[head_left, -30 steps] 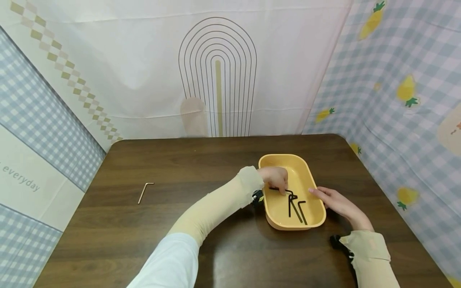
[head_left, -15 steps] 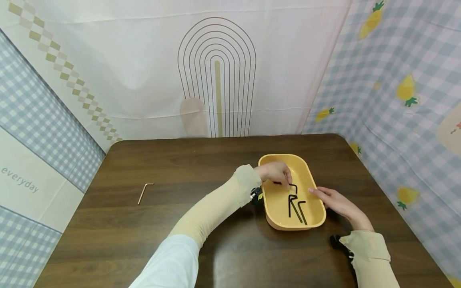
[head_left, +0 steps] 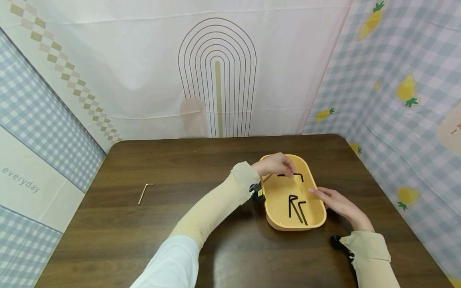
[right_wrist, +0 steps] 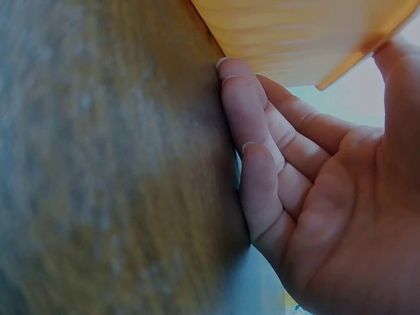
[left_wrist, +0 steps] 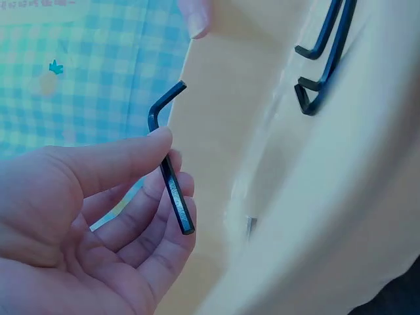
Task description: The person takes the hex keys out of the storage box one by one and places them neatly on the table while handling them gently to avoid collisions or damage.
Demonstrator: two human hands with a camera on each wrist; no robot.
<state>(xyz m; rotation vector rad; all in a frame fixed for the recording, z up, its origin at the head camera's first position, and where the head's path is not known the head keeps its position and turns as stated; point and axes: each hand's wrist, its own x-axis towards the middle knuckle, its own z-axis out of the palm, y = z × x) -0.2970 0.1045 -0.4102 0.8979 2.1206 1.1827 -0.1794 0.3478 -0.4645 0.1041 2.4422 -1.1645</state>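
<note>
My left hand [head_left: 274, 164] is over the far end of a yellow plastic bin [head_left: 279, 212]. It pinches a black hex key [left_wrist: 176, 197] between thumb and fingers, the short bent arm pointing up past the thumb in the left wrist view. Several more black hex keys [head_left: 290, 208] lie on the bin's floor toward its near end. A thin brownish strip [head_left: 267, 177] shows by the left wall, too small to identify. On the bin's right side, my right hand [head_left: 338, 203] holds the rim, thumb over it and fingers [right_wrist: 246, 115] against the outside, low by the table.
A brass-coloured hex key [head_left: 143, 194] lies alone on the left of the dark wooden table [head_left: 144, 240]. Patterned cloth hangs behind the table and along both sides.
My left hand has lifted the black hex key off the other keys and carried it toward the bin's far end. My right hand and the bin have stayed put.
</note>
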